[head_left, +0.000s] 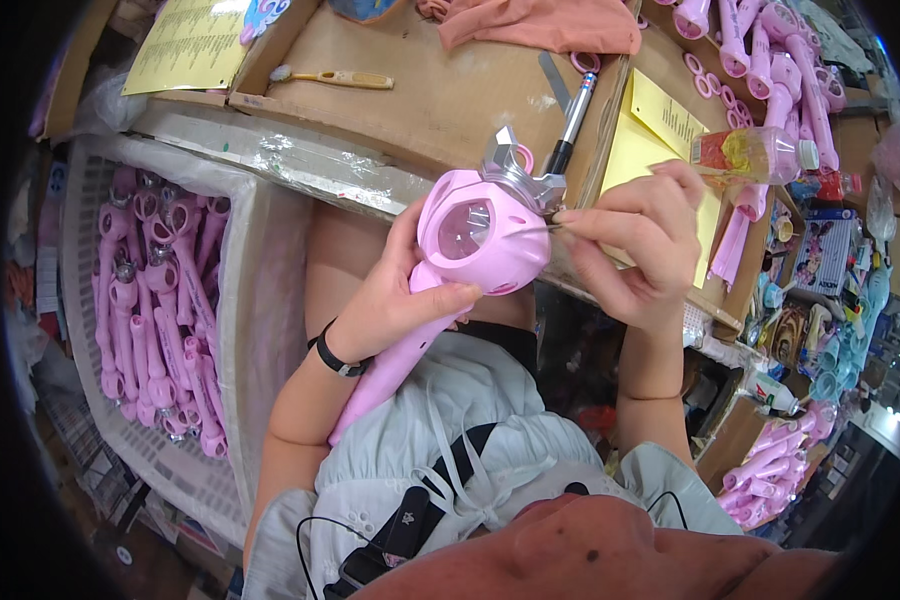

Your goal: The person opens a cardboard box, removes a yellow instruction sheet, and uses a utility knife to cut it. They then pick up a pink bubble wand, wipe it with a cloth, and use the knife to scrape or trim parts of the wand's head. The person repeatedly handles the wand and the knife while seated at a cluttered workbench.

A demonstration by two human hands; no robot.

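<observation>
My left hand (402, 305) is wrapped round the neck of a pink toy wand (498, 268), just below its bulbous head. The handle slants down along my forearm and lap. A round window with clear plastic (464, 230) shows in the head, and a silver crown-shaped piece (518, 180) sits on top. With pinched fingertips my right hand (642, 245) grips a thin, dark metal tool (548, 228). Its tip meets the side of the head near a small slot. The tool's exact kind is hard to make out.
A cardboard tray (410, 120) ahead holds a toothbrush (332, 78), an orange cloth (535, 25), scissors (582, 64) and a marker (573, 122). Left stands a white basket (253, 260) of pink wands. A bottle (755, 155) lies by yellow paper (660, 130) at right.
</observation>
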